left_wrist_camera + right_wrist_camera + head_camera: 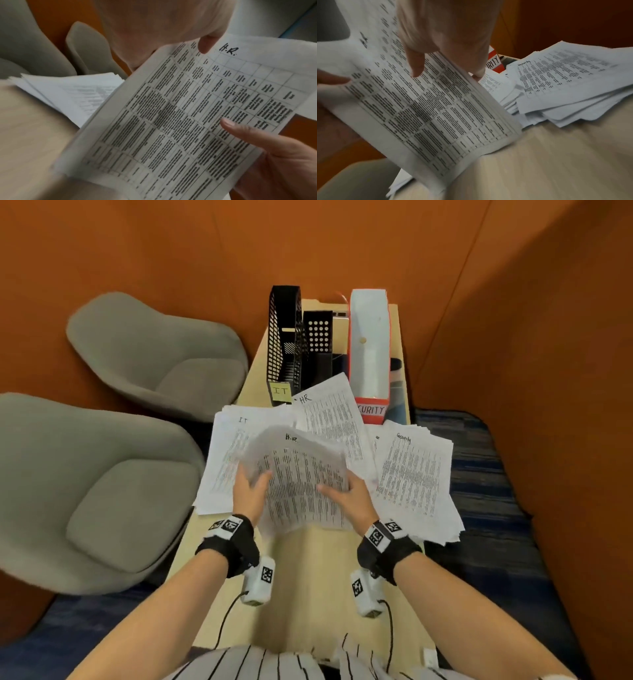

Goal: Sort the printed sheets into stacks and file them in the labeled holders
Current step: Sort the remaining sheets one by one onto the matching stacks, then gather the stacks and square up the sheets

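Both hands hold up a stack of printed sheets marked "H.R." (301, 474) over the middle of the table. My left hand (251, 484) grips its left edge, thumb on the front (205, 44). My right hand (342, 491) grips the right edge, thumb on the print (416, 65). The stack (428, 105) tilts, its lower edge close to the tabletop. An "IT" pile (224, 460) lies to the left and a "Security" pile (414, 474) to the right. One "HR" sheet (329, 412) lies behind. Further back stand the IT mesh holder (284, 337), a black perforated holder (318, 344) and the red SECURITY holder (370, 354).
The light wooden table (308, 577) is narrow, and both outer piles overhang its sides. Two grey chairs (102, 491) stand close on the left. Orange walls (513, 337) close in behind and on the right. Wrist camera cables hang near the front edge.
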{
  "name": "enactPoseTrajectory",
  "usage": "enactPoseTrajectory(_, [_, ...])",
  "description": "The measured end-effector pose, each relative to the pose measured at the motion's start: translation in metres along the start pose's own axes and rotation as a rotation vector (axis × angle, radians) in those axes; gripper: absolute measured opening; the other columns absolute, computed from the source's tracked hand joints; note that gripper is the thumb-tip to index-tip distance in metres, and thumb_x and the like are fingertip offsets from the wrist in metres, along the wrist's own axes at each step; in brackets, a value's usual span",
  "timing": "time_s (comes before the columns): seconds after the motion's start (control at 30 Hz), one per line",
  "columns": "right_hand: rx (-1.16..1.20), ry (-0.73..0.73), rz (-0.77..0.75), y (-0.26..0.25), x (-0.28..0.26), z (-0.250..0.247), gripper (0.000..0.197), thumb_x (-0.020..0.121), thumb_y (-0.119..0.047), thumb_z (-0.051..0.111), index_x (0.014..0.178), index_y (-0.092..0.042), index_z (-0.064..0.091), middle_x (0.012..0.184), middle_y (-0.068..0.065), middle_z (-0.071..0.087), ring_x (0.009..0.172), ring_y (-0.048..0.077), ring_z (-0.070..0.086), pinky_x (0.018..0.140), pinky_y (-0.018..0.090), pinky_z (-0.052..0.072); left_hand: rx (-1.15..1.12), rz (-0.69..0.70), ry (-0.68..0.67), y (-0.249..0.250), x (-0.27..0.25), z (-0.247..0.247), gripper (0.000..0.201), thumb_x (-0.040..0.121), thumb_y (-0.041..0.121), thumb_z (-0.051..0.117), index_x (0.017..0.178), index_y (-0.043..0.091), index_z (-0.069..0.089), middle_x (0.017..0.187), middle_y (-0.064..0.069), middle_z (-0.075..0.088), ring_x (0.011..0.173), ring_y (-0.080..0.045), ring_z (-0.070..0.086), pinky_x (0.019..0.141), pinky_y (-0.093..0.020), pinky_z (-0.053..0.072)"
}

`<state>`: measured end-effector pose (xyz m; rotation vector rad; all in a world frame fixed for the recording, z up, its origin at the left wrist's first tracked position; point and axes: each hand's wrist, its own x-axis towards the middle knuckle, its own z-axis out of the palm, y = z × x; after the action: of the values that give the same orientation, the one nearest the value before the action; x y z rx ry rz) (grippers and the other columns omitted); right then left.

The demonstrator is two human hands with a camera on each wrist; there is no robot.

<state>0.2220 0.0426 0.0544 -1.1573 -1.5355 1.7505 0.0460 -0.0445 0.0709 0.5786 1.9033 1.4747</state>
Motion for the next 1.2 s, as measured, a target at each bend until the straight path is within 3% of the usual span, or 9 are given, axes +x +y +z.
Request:
enactPoseTrajectory(0.2, [0.156, 0.163, 0.045, -0.014, 0.025, 0.018, 0.056, 0.071, -0.037, 0.083, 0.121, -0.025, 0.062, 0.115, -0.006, 0.071, 0.11, 0.012, 0.065, 0.097, 0.037, 0.05, -0.093, 0.137, -0.041, 0.028, 0.033, -0.001, 0.024, 0.09, 0.013, 0.06, 0.111, 0.024, 0.054, 0.101, 0.011, 0.061, 0.092, 0.003, 0.057, 0.076, -0.012, 0.046])
enactPoseTrajectory(0.27, [0.137, 0.144, 0.094, -0.004, 0.032, 0.021, 0.058, 0.073, -0.034, 0.083, 0.125, -0.023, 0.06, 0.117, -0.004, 0.07, 0.111, 0.013, 0.065, 0.095, 0.034, 0.05, -0.102, 0.106, -0.101, 0.023, 0.042, -0.009, 0.023, 0.091, 0.017, 0.06, 0.098, 0.036, 0.049, 0.098, 0.016, 0.057, 0.09, 0.004, 0.055, 0.076, -0.016, 0.044])
enactPoseTrajectory(0.37, [-0.204, 0.089, 0.3, 0.043, 0.035, 0.03, 0.045, 0.081, -0.009, 0.072, 0.123, -0.015, 0.058, 0.12, 0.005, 0.067, 0.114, 0.023, 0.062, 0.099, 0.04, 0.049, 0.055, -0.156, -0.349, -0.027, 0.057, -0.026, 0.03, 0.09, 0.026, 0.06, 0.118, 0.029, 0.05, 0.111, 0.007, 0.058, 0.103, -0.011, 0.055, 0.091, -0.027, 0.04])
enactPoseTrajectory(0.5, [-0.477, 0.153, 0.391, 0.056, 0.067, 0.052, 0.037, 0.085, -0.012, 0.061, 0.122, -0.009, 0.056, 0.102, 0.005, 0.066, 0.087, 0.019, 0.065, 0.073, 0.028, 0.055, 0.299, -0.157, -0.415, -0.058, 0.095, -0.041, 0.014, 0.093, 0.019, 0.052, 0.103, 0.015, 0.059, 0.092, -0.007, 0.061, 0.089, -0.024, 0.059, 0.079, -0.036, 0.049])
enactPoseTrajectory(0.67, [-0.452, 0.25, 0.146, 0.014, 0.147, 0.083, 0.068, 0.082, -0.048, 0.061, 0.14, -0.016, 0.045, 0.14, 0.004, 0.053, 0.128, 0.023, 0.05, 0.109, 0.046, 0.04, 0.096, -0.03, -0.246, -0.007, 0.176, -0.06, 0.003, 0.085, 0.032, 0.058, 0.088, 0.033, 0.061, 0.098, 0.001, 0.068, 0.092, -0.02, 0.064, 0.085, -0.036, 0.052])
enactPoseTrajectory(0.83, [-0.389, 0.076, 0.34, 0.023, 0.174, 0.112, 0.114, 0.05, -0.068, 0.081, 0.144, -0.022, 0.036, 0.143, 0.003, 0.05, 0.131, 0.026, 0.049, 0.108, 0.047, 0.041, 0.103, -0.171, -0.395, -0.028, 0.232, -0.083, 0.028, 0.086, 0.03, 0.064, 0.114, 0.024, 0.063, 0.116, -0.004, 0.068, 0.107, -0.024, 0.064, 0.097, -0.046, 0.049])
enactPoseTrajectory(0.93, [-0.504, 0.095, 0.368, 0.015, 0.171, 0.101, 0.07, 0.088, -0.043, 0.064, 0.145, -0.011, 0.038, 0.135, 0.007, 0.053, 0.123, 0.026, 0.051, 0.108, 0.043, 0.04, 0.208, -0.188, -0.355, -0.045, 0.245, -0.084, 0.037, 0.091, 0.015, 0.057, 0.127, 0.007, 0.054, 0.127, -0.012, 0.059, 0.119, -0.03, 0.056, 0.106, -0.045, 0.04])
enactPoseTrajectory(1.0, [-0.525, 0.196, 0.393, 0.011, 0.176, 0.076, 0.054, 0.095, -0.038, 0.056, 0.14, -0.011, 0.043, 0.126, 0.011, 0.059, 0.112, 0.027, 0.057, 0.102, 0.04, 0.044, 0.173, -0.225, -0.254, -0.055, 0.248, -0.079, 0.038, 0.092, 0.01, 0.054, 0.129, 0.002, 0.051, 0.13, -0.015, 0.057, 0.121, -0.031, 0.053, 0.107, -0.04, 0.039])
enactPoseTrajectory(1.2, [-0.662, 0.477, 0.598, 0.01, 0.194, -0.024, 0.071, 0.09, -0.02, 0.063, 0.147, -0.002, 0.025, 0.144, 0.02, 0.044, 0.13, 0.036, 0.046, 0.102, 0.036, 0.04, 0.372, -0.434, -0.325, -0.074, 0.247, -0.049, 0.041, 0.095, 0.008, 0.049, 0.134, -0.004, 0.044, 0.136, -0.02, 0.05, 0.126, -0.035, 0.047, 0.097, -0.028, 0.037])
